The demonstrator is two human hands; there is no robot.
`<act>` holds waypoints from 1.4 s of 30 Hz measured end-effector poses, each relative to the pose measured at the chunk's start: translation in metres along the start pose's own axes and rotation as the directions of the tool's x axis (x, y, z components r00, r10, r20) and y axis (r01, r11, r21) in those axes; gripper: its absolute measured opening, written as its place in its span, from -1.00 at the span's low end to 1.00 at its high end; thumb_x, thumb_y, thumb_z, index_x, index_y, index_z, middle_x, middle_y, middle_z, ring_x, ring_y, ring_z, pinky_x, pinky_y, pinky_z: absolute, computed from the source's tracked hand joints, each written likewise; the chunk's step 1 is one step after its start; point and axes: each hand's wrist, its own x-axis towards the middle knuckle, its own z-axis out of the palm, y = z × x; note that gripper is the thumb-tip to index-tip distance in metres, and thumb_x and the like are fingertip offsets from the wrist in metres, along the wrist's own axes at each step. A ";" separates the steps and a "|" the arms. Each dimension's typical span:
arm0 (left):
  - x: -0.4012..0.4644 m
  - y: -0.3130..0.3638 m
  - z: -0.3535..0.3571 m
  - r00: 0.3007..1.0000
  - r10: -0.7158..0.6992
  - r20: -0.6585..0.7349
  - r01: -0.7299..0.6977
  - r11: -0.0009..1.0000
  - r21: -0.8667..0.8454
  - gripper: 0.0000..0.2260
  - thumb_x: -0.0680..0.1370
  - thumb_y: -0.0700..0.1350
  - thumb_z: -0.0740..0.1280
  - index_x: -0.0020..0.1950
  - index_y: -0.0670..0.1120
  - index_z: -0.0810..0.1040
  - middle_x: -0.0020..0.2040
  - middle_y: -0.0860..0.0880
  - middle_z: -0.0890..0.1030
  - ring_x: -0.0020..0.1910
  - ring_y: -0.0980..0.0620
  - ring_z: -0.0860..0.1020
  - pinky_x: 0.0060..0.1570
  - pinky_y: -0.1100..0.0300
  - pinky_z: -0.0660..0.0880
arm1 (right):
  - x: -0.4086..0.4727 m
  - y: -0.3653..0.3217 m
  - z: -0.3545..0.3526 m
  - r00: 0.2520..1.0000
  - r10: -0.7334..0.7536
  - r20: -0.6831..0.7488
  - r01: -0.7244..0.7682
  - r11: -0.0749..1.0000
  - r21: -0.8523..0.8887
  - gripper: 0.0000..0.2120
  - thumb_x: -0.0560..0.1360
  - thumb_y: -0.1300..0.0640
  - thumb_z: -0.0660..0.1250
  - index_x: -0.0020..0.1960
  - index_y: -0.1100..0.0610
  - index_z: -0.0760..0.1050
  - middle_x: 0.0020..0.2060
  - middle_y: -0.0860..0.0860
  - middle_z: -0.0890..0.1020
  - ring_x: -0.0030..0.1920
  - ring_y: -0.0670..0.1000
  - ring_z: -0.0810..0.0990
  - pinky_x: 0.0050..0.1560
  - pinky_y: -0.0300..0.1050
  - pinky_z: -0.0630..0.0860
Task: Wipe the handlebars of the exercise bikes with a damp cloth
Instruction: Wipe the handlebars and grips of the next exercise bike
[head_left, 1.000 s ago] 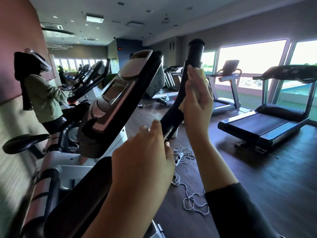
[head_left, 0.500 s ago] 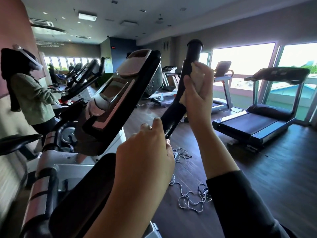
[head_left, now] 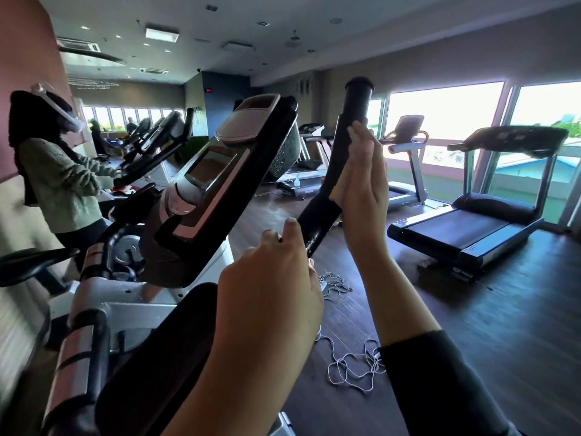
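A black handlebar [head_left: 352, 114] of an exercise bike rises from lower left up to the middle of the view. My right hand [head_left: 364, 180] lies flat against its right side and presses a pale yellowish cloth [head_left: 341, 180] onto the bar, fingers straight and together. Only an edge of the cloth shows between palm and bar. My left hand [head_left: 270, 297] is closed around the lower stretch of the same bar, thumb up. The bike's console [head_left: 226, 171], with a screen and silver trim, tilts to the left of the bar.
Treadmills [head_left: 471, 228] stand at the right by the windows. A tangle of white cable [head_left: 349, 366] lies on the dark wooden floor below my arms. A person [head_left: 63, 184] in a green top stands at another bike on the left. More bikes line the left wall.
My right hand has opened from a wrapped grip on the bar to a flat palm pressing the cloth against its side. My left hand has kept its hold.
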 end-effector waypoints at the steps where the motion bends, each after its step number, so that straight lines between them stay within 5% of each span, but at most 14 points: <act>1: 0.000 0.000 0.000 1.000 0.001 -0.002 -0.001 1.000 0.002 -0.63 0.61 0.05 0.12 0.40 0.05 0.18 0.14 0.07 0.47 0.11 0.02 0.53 -0.17 0.19 0.31 | -0.003 -0.001 -0.001 1.000 0.009 0.001 -0.009 1.000 0.017 -0.67 0.61 -0.07 0.06 0.28 -0.06 0.45 0.17 -0.10 0.57 0.26 -0.01 0.48 0.33 0.06 0.39; 3: 0.000 0.000 0.000 1.000 0.001 -0.004 -0.001 1.000 0.003 -0.63 0.61 0.05 0.12 0.40 0.05 0.19 0.14 0.07 0.48 0.11 0.02 0.53 -0.17 0.19 0.31 | -0.001 -0.005 -0.004 0.999 0.032 -0.004 -0.032 0.999 0.029 -0.72 0.62 -0.03 0.06 0.27 -0.08 0.40 0.11 -0.14 0.57 0.13 -0.13 0.53 0.19 -0.08 0.46; 6: -0.001 0.000 -0.001 1.000 0.008 -0.011 -0.008 1.000 0.007 -0.64 0.61 0.05 0.12 0.39 0.04 0.20 0.14 0.06 0.48 0.10 0.02 0.54 -0.17 0.19 0.32 | 0.002 -0.007 -0.006 0.999 0.038 0.006 -0.038 0.998 0.050 -0.86 0.62 0.05 0.12 0.17 -0.03 0.34 -0.17 -0.06 0.53 -0.23 -0.03 0.49 -0.14 0.02 0.44; 10: -0.001 0.000 0.000 1.000 0.010 -0.011 -0.009 1.000 0.015 -0.66 0.61 0.05 0.12 0.37 0.03 0.22 0.11 0.06 0.49 0.08 0.02 0.55 -0.19 0.20 0.31 | 0.000 -0.007 -0.007 0.995 0.092 -0.028 -0.090 0.993 0.071 -0.91 0.59 0.09 0.20 0.04 0.02 0.28 -0.40 -0.01 0.43 -0.39 0.00 0.40 -0.29 -0.02 0.36; 15: -0.002 0.001 -0.001 1.000 0.019 -0.018 -0.019 1.000 0.018 -0.64 0.61 0.05 0.11 0.39 0.04 0.21 0.11 0.07 0.49 0.08 0.03 0.54 -0.21 0.22 0.29 | 0.000 -0.009 -0.004 0.960 0.237 -0.150 -0.202 0.955 0.217 -0.93 0.44 0.04 0.40 -0.08 -0.08 0.56 -0.09 0.06 0.61 -0.02 0.15 0.57 0.12 0.24 0.49; 20: -0.001 0.001 -0.001 1.000 0.020 -0.007 -0.020 1.000 0.019 -0.60 0.62 0.05 0.10 0.45 0.05 0.16 0.15 0.07 0.48 0.10 0.03 0.53 -0.19 0.21 0.31 | -0.011 -0.014 0.001 0.965 0.231 -0.120 -0.180 0.925 0.335 -0.78 0.53 0.26 0.33 0.13 0.06 0.59 0.00 -0.07 0.68 0.11 -0.05 0.60 0.31 0.09 0.47; 27: -0.003 0.001 -0.007 0.999 -0.018 0.032 0.017 0.999 0.042 -0.65 0.60 0.05 0.14 0.38 0.05 0.25 0.12 0.04 0.53 0.09 -0.03 0.56 -0.18 0.18 0.29 | 0.021 -0.027 0.006 0.981 0.138 -0.134 -0.128 0.988 0.082 -0.70 0.50 0.15 0.35 0.23 0.04 0.58 0.09 -0.07 0.67 0.10 -0.12 0.63 0.18 -0.04 0.56; 33: -0.006 -0.002 -0.022 0.990 -0.047 0.132 0.047 0.999 0.004 -0.65 0.59 0.06 0.19 0.36 0.11 0.28 0.14 0.06 0.54 0.10 -0.10 0.54 -0.14 0.16 0.28 | -0.028 -0.012 0.005 0.980 0.152 -0.132 -0.147 0.988 0.049 -0.75 0.51 0.18 0.36 0.18 0.05 0.62 0.09 -0.02 0.64 0.00 -0.32 0.58 0.00 -0.47 0.43; 36: -0.009 -0.011 -0.030 0.990 -0.020 0.141 0.023 1.000 -0.018 -0.71 0.56 0.06 0.23 0.28 0.12 0.36 0.07 0.04 0.58 0.05 -0.10 0.56 -0.17 0.16 0.29 | -0.014 -0.018 0.007 0.978 0.137 -0.160 -0.142 0.989 -0.025 -0.76 0.51 0.10 0.36 0.17 0.00 0.62 0.01 -0.12 0.68 -0.05 -0.23 0.63 -0.03 -0.30 0.54; 39: -0.010 -0.021 -0.036 0.984 0.004 0.181 0.016 0.994 -0.110 -0.72 0.54 0.07 0.27 0.25 0.13 0.41 0.06 0.03 0.60 0.08 -0.10 0.57 -0.06 0.15 0.44 | 0.012 -0.032 0.012 0.981 0.095 -0.170 -0.126 0.975 -0.181 -0.76 0.53 0.02 0.33 0.18 -0.05 0.60 -0.06 -0.06 0.69 -0.23 -0.24 0.59 -0.21 -0.45 0.44; 42: -0.013 -0.035 -0.039 0.969 0.061 0.241 0.003 0.967 -0.256 -0.68 0.48 0.12 0.34 0.22 0.15 0.45 0.04 0.04 0.63 0.09 -0.05 0.59 0.09 0.05 0.53 | -0.008 -0.029 0.015 0.984 0.069 -0.165 -0.107 0.966 -0.236 -0.77 0.54 0.01 0.30 0.17 -0.06 0.61 -0.03 -0.03 0.67 -0.06 -0.08 0.61 -0.09 -0.31 0.48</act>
